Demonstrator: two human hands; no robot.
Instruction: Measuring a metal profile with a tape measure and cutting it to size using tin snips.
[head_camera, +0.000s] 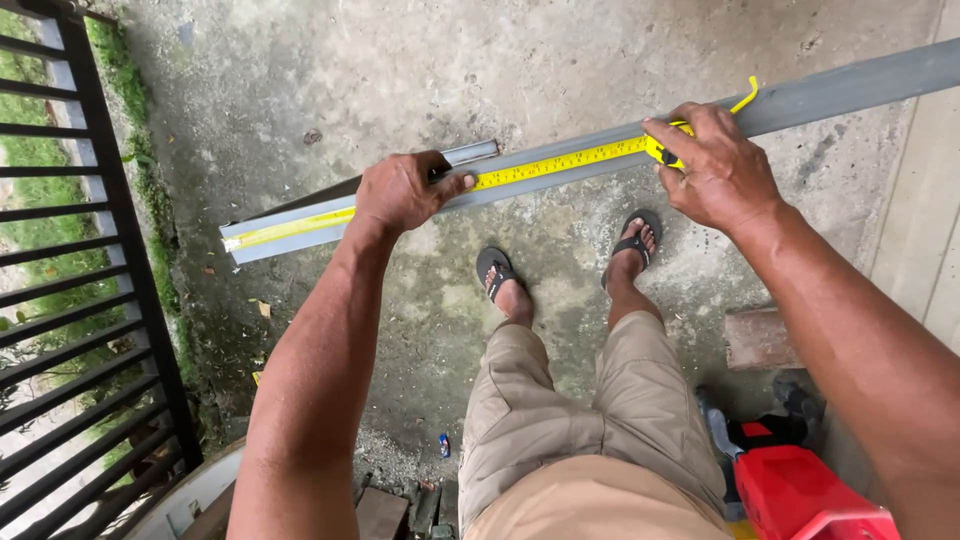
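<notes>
A long grey metal bar (840, 92) runs from the left middle up to the right edge, held above the concrete floor. A yellow measuring tape (560, 162) lies stretched along its top, hooked over the bar's left end. My left hand (402, 190) presses on the tape and bar, gripping a dark marker-like object whose tip sits by my thumb. My right hand (712, 165) is closed on the yellow tape case at the right, a yellow loop sticking up behind it. A second shorter bar end (472, 152) shows just behind my left hand.
A black metal railing (110, 250) stands at the left with grass beyond. My feet in sandals (497, 272) stand on stained concrete under the bar. A red power tool (800, 490) sits at lower right, a brick (758, 338) beside it.
</notes>
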